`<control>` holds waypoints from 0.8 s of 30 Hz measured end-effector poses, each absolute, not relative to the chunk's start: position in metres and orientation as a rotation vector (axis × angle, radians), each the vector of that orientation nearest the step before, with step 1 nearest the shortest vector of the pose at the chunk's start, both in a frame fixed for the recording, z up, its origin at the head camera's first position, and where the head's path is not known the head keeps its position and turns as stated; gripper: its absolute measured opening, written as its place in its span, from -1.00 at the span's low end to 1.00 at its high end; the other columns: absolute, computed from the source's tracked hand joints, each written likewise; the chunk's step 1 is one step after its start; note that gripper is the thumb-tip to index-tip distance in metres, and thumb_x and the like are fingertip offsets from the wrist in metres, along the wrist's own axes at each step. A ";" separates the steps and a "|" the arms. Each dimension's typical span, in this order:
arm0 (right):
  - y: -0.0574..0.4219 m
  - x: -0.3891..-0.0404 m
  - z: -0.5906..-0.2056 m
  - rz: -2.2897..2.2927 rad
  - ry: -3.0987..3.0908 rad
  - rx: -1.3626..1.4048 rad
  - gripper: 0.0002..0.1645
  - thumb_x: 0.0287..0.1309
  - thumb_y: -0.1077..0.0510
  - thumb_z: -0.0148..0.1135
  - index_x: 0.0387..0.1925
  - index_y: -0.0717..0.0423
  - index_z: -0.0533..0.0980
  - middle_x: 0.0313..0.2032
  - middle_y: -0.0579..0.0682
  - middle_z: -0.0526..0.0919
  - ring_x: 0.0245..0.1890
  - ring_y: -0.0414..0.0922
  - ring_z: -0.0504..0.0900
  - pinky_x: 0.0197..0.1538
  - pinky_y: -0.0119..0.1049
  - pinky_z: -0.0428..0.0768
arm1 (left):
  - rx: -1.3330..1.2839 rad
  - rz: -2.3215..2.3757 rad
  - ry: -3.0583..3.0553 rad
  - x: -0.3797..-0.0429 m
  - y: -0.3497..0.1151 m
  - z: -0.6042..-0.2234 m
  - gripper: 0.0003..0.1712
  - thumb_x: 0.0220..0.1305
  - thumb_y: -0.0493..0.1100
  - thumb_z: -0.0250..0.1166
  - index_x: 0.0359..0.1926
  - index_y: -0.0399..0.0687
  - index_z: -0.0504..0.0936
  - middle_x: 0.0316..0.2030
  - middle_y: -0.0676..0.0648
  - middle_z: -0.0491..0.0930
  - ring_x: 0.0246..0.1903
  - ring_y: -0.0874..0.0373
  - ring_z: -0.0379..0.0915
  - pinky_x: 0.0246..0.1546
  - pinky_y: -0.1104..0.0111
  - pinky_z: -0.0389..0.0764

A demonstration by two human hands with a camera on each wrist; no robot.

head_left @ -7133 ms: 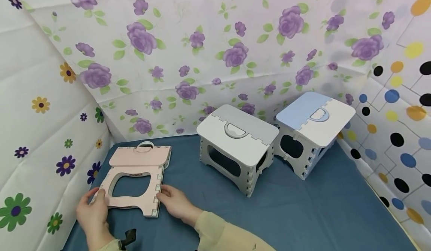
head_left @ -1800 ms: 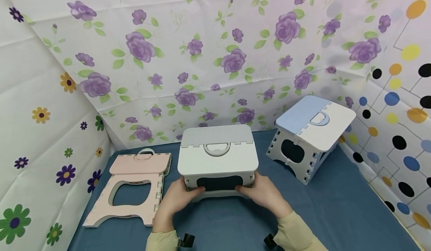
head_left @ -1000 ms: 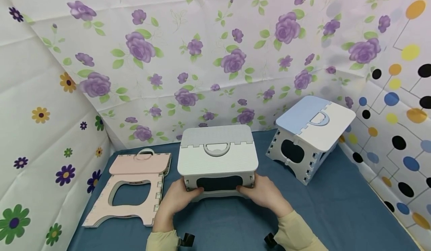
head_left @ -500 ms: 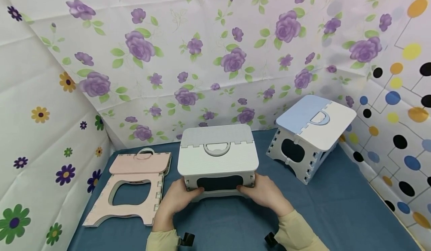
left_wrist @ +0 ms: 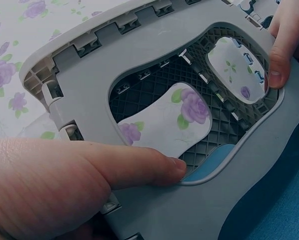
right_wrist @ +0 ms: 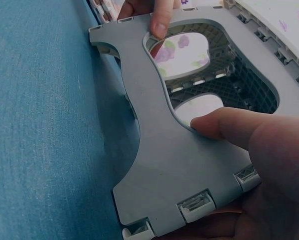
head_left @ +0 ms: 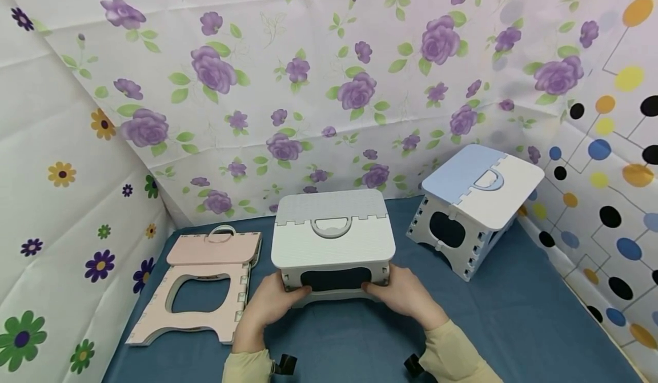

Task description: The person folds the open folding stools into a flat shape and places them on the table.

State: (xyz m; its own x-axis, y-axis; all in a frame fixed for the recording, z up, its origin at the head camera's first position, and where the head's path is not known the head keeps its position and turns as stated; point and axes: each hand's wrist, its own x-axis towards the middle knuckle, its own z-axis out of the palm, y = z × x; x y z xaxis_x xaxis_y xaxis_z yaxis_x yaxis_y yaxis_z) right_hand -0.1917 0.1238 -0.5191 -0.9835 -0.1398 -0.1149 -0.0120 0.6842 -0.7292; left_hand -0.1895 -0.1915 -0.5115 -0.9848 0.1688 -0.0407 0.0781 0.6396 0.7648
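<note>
A white and grey folding stool (head_left: pixel 329 252) stands unfolded in the middle of the head view, its long side facing me. My left hand (head_left: pixel 269 302) grips its near left leg corner, and my right hand (head_left: pixel 408 296) holds the near right one. In the left wrist view the left thumb (left_wrist: pixel 149 167) lies across the side panel (left_wrist: pixel 154 45) to the rim of its oval opening. The right thumb (right_wrist: pixel 219 124) does likewise in the right wrist view. The other fingers are mostly hidden behind the panel edges.
A pink folding stool (head_left: pixel 213 250) lies folded flat on the left of the blue cloth (head_left: pixel 339 343). A blue and white folding stool (head_left: pixel 480 186) stands unfolded at the right. Flowered sheeting (head_left: pixel 288 46) walls the back; dotted sheeting (head_left: pixel 612 217) lines the right.
Both hands have left the pink stool for the white and grey one, which has come left and nearer and turned square to me. During the last two seconds, hands and stools look still.
</note>
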 end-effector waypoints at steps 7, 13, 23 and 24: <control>0.124 -0.192 -0.520 -1.189 2.713 -0.120 -0.11 0.24 -0.24 0.53 0.42 0.15 0.50 0.12 0.21 0.75 -0.33 -0.14 0.66 -0.27 -0.12 0.55 | 0.222 1.275 2.734 -0.189 -0.192 -0.512 -0.14 0.29 0.03 0.58 0.44 -0.29 0.46 0.22 -0.35 0.63 0.20 -0.28 0.61 0.17 -0.19 0.59; 0.124 -0.192 -0.521 -1.203 2.704 -0.116 -0.14 0.25 -0.21 0.53 0.42 0.14 0.50 0.13 0.20 0.74 -0.30 -0.13 0.66 -0.25 -0.11 0.57 | 0.241 1.291 2.725 -0.189 -0.193 -0.512 -0.15 0.28 0.02 0.59 0.43 -0.28 0.47 0.22 -0.33 0.63 0.19 -0.27 0.62 0.16 -0.19 0.60; 0.125 -0.192 -0.521 -1.208 2.713 -0.130 -0.16 0.26 -0.19 0.53 0.42 0.13 0.52 0.15 0.19 0.74 -0.22 -0.12 0.70 -0.19 -0.09 0.61 | 0.232 1.324 2.703 -0.188 -0.193 -0.510 -0.12 0.26 0.01 0.61 0.47 -0.24 0.46 0.26 -0.33 0.61 0.24 -0.28 0.58 0.21 -0.21 0.57; 0.125 -0.192 -0.522 -1.208 2.713 -0.134 -0.16 0.26 -0.19 0.53 0.42 0.12 0.52 0.15 0.18 0.74 -0.19 -0.12 0.71 -0.18 -0.08 0.62 | 0.233 1.325 2.704 -0.188 -0.193 -0.510 -0.11 0.25 0.01 0.62 0.47 -0.23 0.46 0.26 -0.32 0.61 0.24 -0.28 0.58 0.21 -0.21 0.57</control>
